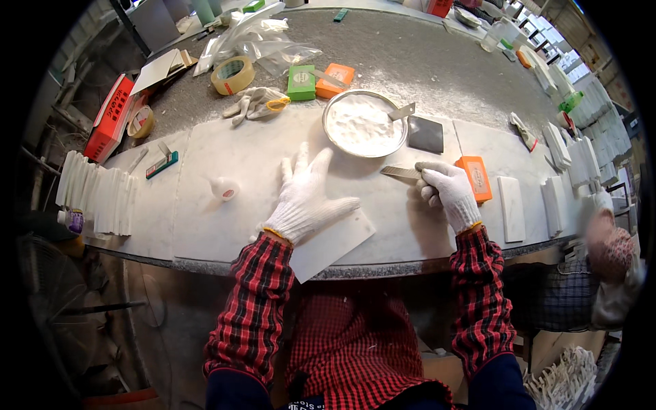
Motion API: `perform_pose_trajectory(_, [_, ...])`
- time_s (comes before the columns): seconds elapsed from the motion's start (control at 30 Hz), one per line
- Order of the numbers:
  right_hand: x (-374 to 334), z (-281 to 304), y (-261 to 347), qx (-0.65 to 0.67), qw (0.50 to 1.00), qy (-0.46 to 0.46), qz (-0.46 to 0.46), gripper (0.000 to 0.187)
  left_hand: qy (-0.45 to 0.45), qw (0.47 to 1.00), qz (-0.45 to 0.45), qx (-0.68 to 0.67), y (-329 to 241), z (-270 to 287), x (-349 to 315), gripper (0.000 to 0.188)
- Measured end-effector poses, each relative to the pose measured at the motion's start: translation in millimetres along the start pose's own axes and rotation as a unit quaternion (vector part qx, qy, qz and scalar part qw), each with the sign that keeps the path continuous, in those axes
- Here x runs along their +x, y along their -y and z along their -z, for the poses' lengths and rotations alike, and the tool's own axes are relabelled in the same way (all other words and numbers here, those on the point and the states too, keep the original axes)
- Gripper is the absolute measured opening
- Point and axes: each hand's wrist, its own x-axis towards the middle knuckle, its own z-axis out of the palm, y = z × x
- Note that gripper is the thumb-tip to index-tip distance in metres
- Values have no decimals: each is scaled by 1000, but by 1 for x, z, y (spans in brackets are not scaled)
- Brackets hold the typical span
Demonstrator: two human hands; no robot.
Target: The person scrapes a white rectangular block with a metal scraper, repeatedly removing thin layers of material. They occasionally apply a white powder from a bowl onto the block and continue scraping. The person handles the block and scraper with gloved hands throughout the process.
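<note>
My left hand (304,195), in a white knitted glove, spreads its fingers over the near edge of the work surface. Its lower part overlaps a white rectangular tile (333,240) that sticks out past the table's edge; whether it presses on the tile I cannot tell. In my gloved right hand (445,191) is a thin grey metal blade (401,172), pinched at one end and pointing left. Beyond the hands stands a round metal bowl (326,130) of white paste or powder, with another flat blade (402,111) in it. An orange box (474,179) is right beside my right hand.
A small white squeeze bottle (224,189) stands left of my hands. Rows of white tiles (96,191) line both sides. Farther back lie a glove (256,104), a tape roll (232,75), a green box (301,83) and plastic bags (249,44). Another person (608,253) is at the right.
</note>
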Motion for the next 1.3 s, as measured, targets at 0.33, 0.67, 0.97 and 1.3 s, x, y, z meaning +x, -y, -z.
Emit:
perform_pose_trajectory(0.33, [9,-1,2,34,999,35,-1,38,2,998,-25,-51,1,-4,9,76])
perform_pose_trajectory(0.67, [16,-31,3,41,998,49,-5,30,12,997,-56,-60,-1,-6,9,59])
perform_pose_trajectory(0.97, [15,-43,7,38,998,49,-17,33,11,991,-69,-111,-9,-3,6,56])
perform_pose_trajectory(1.3, [-7,-26,1,70,995,71,1,34,-85,992,-90,-21,0,6,-76,89])
